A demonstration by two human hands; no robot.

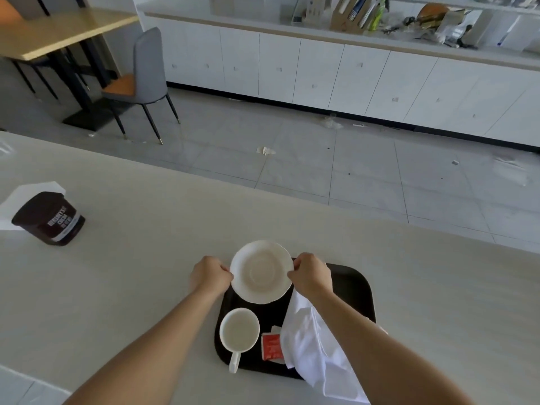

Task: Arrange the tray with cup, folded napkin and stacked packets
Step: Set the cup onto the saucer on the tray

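A black tray (355,290) lies on the pale counter in front of me. Over its far left corner a white saucer (261,271) is held tilted between both hands. My left hand (209,275) grips its left rim and my right hand (311,274) pinches its right rim. A white cup (239,329) stands on the tray's near left, handle toward me. Beside it lie red packets (271,346). A white cloth napkin (309,343) sprawls unfolded over the tray's right side, partly under my right forearm and spilling past the near edge.
A dark brown Hershey's tub (49,219) stands at the counter's left on a white sheet (17,197). Beyond the counter's far edge is tiled floor, a grey chair (143,80) by a wooden table, and white cabinets (336,74).
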